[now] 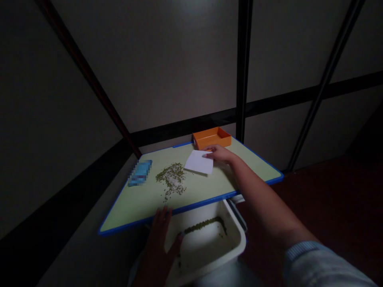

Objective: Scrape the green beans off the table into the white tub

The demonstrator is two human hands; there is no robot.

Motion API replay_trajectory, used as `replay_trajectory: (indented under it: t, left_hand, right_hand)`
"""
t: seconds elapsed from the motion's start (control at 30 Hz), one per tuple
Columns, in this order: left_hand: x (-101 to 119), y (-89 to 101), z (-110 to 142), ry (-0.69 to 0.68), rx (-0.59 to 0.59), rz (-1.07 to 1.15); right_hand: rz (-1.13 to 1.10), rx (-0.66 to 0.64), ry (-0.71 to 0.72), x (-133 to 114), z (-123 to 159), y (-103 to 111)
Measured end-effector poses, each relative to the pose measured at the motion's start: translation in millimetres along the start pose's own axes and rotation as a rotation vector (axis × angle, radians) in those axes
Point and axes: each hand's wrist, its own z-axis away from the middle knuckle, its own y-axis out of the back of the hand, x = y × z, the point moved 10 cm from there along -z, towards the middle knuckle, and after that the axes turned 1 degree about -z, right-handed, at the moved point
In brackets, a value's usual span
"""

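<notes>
My right hand [220,154] pinches a white card [198,162] by its right side, thumb on top. The card is tilted above the pale green tabletop [136,209]. Just left of it lies a loose pile of small green and pale grains [172,178]. My left hand [161,235] is in shadow at the near edge of the table, fingers apart, with the fingertips by the blue rim. Its thumb reaches over a white plastic bin [239,241] below the edge. Green grains [203,226] lie in a line inside that bin.
An orange open tray [212,138] stands at the back of the table, just beyond my right hand. A blue packet [140,172], blurred by pixels, lies at the left. A panelled wall [179,79] with dark strips rises behind the table. Dark reddish floor [323,199] shows at the right.
</notes>
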Motion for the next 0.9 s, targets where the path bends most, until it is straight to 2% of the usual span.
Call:
replay_trajectory:
  t: [0.1,0.37,0.63,0.8,0.9]
  left_hand:
    - [-0.7,-0.2,-0.2,0.016,-0.008,0.002]
    - [3.0,2.0,-0.1,0.013,0.004,0.012]
    - [-5.9,-7.4,0.5,0.015,-0.050,-0.015]
    - [-3.8,-1.9,0.4,0.029,0.027,0.006]
    - [-1.8,-3.3,-0.3,0.020,0.009,0.003]
  right_hand:
    - [0.021,-0.026,-0.019,2.2,2.4,1.1]
    - [0.154,0.052,0.004,8.3,-6.7,-0.5]
    - [0.253,0.043,0.134,-1.7,-12.1,-6.4]
    - [0.275,0.026,0.141,-2.5,-11.7,-8.0]
    - [0.290,0.009,0.147,-4.3,-10.2,-9.2]
